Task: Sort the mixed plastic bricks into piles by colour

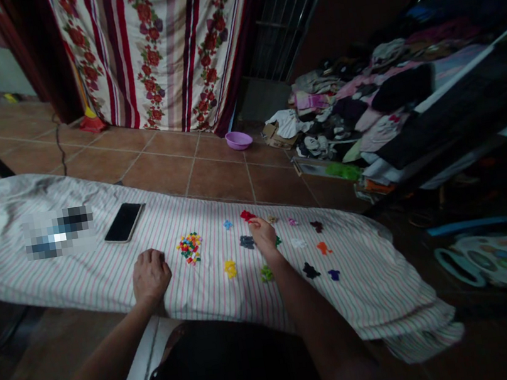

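My right hand [264, 234] reaches over the striped cloth [203, 299], its fingers pinched together at the edge of a small red pile [246, 216]; whatever they hold is too small to make out. Curled on the cloth at the left, my left hand [150, 273] has its fingers folded in, and nothing shows in it. Between my hands lie a mixed multicolour heap [190, 248], a yellow pile [230, 269], a dark grey pile [246, 242] and a light blue pile [227, 224]. A green pile [266, 273] sits beside my right forearm.
Black [310, 270], orange [324, 247], purple [333, 275] and white [298, 243] piles lie right of my forearm. A phone [124, 222] rests on the cloth's left part, near a blurred patch. Beyond, a pink basin [239, 140] stands on the tiles; clothes [354, 99] are heaped at right.
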{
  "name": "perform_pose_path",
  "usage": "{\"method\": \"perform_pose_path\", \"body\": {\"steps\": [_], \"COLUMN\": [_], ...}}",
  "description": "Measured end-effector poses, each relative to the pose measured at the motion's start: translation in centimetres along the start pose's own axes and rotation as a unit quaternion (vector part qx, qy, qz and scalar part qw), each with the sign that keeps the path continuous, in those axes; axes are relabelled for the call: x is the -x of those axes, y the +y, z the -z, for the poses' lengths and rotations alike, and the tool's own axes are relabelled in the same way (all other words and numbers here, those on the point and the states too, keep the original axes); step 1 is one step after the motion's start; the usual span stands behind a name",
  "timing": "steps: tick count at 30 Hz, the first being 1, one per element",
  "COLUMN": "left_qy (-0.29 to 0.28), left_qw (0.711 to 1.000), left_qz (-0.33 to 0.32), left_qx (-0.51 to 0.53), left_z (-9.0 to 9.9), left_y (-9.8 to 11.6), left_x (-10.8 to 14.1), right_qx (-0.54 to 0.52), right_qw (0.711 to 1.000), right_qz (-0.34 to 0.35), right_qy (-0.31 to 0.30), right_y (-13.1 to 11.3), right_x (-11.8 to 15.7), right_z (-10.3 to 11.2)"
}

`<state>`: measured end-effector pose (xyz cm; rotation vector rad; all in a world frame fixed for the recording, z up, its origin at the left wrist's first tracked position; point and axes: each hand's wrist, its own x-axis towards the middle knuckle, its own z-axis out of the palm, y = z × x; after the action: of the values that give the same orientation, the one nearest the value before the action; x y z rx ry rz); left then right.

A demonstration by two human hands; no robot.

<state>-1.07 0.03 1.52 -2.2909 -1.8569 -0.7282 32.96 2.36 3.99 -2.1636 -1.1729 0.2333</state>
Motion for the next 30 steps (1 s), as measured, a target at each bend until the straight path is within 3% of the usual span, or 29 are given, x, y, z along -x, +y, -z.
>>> {"method": "perform_pose_path", "body": {"steps": [14, 30], "left_qy": [-0.004, -0.009], "left_qw": [1.000, 1.000], "left_qz": [0.001, 0.004], "left_qx": [0.002, 0.002], "left_z": [0.1, 0.0], "left_y": [0.1, 0.0], "left_x": [0.0, 0.0], "right_qx": [0.056, -0.005], "right_qw": [0.997, 1.000], "right_qz": [-0.042, -0.023], "right_qy": [-0.021, -0.015], "right_y": [0.6, 0.6], "right_x": [-4.0, -4.2], "right_z": [-0.2, -0.2]}}
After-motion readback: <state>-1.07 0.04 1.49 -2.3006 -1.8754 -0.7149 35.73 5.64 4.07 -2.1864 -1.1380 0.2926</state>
